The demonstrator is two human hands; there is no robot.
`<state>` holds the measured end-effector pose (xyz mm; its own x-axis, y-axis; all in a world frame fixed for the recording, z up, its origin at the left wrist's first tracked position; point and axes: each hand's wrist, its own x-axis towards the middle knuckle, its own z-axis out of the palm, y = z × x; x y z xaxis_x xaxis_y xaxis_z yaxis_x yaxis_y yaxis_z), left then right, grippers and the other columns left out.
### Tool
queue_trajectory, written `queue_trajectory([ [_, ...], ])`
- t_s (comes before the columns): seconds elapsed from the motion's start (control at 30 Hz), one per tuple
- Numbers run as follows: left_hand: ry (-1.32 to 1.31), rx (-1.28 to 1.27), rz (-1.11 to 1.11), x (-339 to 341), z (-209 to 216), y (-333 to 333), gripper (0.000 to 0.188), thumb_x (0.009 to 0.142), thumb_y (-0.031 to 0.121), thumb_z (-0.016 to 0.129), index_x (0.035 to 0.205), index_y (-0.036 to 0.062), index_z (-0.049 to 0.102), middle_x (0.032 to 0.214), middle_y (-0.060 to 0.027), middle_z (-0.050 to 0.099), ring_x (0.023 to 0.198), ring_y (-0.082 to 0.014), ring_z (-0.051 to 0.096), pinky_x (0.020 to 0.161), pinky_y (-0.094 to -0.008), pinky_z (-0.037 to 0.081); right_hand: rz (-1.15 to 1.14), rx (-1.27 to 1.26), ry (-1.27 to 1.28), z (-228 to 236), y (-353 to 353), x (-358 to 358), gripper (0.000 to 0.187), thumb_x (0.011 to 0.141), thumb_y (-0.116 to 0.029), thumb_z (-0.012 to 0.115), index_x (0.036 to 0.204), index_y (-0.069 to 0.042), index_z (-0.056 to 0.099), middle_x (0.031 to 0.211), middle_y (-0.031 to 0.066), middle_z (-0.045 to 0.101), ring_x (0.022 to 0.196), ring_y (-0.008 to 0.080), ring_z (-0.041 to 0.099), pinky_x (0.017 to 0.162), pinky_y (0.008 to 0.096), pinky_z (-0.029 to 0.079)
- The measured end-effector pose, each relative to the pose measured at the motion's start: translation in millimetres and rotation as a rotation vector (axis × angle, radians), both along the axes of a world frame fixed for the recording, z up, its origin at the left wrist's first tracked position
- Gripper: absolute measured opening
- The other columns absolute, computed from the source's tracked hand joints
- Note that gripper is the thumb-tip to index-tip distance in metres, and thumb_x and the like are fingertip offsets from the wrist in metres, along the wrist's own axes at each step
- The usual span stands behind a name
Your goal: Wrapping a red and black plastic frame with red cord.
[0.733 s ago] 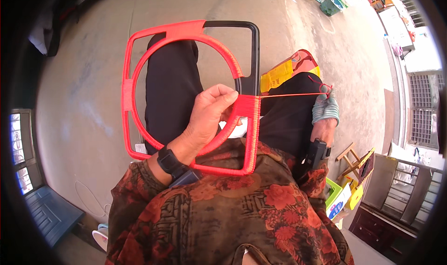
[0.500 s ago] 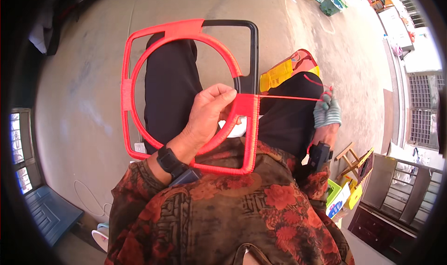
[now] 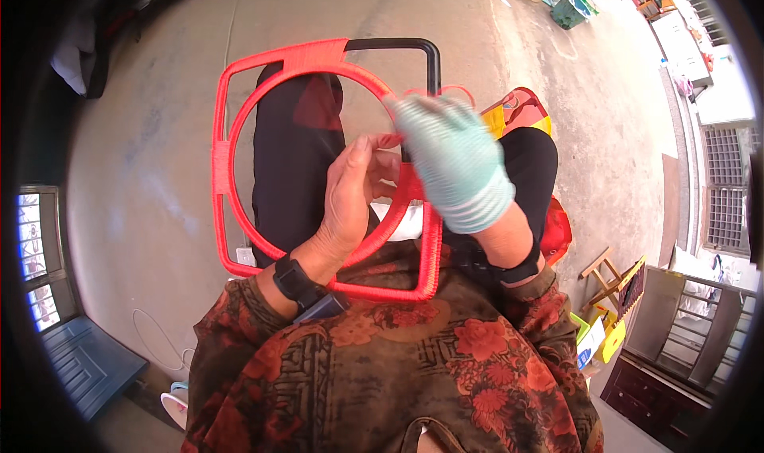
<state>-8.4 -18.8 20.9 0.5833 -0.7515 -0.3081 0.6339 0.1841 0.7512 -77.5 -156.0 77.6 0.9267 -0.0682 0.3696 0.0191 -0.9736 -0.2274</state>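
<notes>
My left hand lies inside the frame, by its right side; my gloved right hand overlaps that side, nearer the black corner. I cannot tell either grip.

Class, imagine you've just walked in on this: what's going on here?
A seated person has a frame with a ring inside it above their lap. Red cord wraps most of it; a black stretch at the upper right is bare. The bare left hand is at the ring's right side. The gloved right hand, blurred, crosses the frame's right side; its grip is unclear.
</notes>
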Motion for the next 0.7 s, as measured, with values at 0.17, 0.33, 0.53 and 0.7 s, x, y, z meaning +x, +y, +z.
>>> queue_trajectory([
  [0.17, -0.029, 0.05, 0.049, 0, -16, -3, 0.021, 0.098, 0.022, 0.051, 0.101, 0.0024, 0.058, 0.079, -0.0048, 0.063, 0.066, -0.012, 0.062, 0.058, -0.025, 0.051, 0.034, 0.155, -0.1, 1, 3, -8, 0.047, 0.073, -0.006, 0.065, 0.119, -0.004, 0.056, 0.11, 0.0166, 0.061, 0.103, 0.0323, 0.059, 0.087, 0.0392, 0.048],
  [0.33, 0.016, 0.053, 0.024, 1, -13, -3, 0.016, 0.097, 0.019, 0.053, 0.097, 0.0037, 0.059, 0.081, -0.0034, 0.063, 0.065, -0.0093, 0.06, 0.057, -0.0234, 0.051, 0.241, 0.585, 0.175, 97, 26, -52, 0.048, 0.076, -0.004, 0.069, 0.122, -0.001, 0.055, 0.114, 0.0138, 0.062, 0.097, 0.0232, 0.064, 0.079, 0.0268, 0.051],
  [0.53, -0.06, 0.088, 0.048, 2, -19, -2, 0.011, 0.097, 0.015, 0.053, 0.098, 0.0053, 0.059, 0.082, -0.0019, 0.062, 0.07, -0.0077, 0.06, 0.06, -0.0226, 0.051, 0.88, 0.824, 0.069, 124, 56, -53, 0.035, 0.084, -0.012, 0.065, 0.118, -0.007, 0.061, 0.11, 0.0052, 0.065, 0.085, 0.0212, 0.068, 0.07, 0.0314, 0.055],
  [0.7, -0.053, -0.01, -0.004, 0, -20, -3, 0.009, 0.094, 0.008, 0.055, 0.102, 0.0039, 0.058, 0.086, -0.0029, 0.064, 0.074, -0.008, 0.061, 0.066, -0.0228, 0.052, 1.011, 0.97, -0.169, 114, 61, -61, 0.025, 0.087, -0.012, 0.061, 0.111, -0.009, 0.065, 0.101, 0.0017, 0.068, 0.078, 0.0193, 0.069, 0.066, 0.0317, 0.056],
])
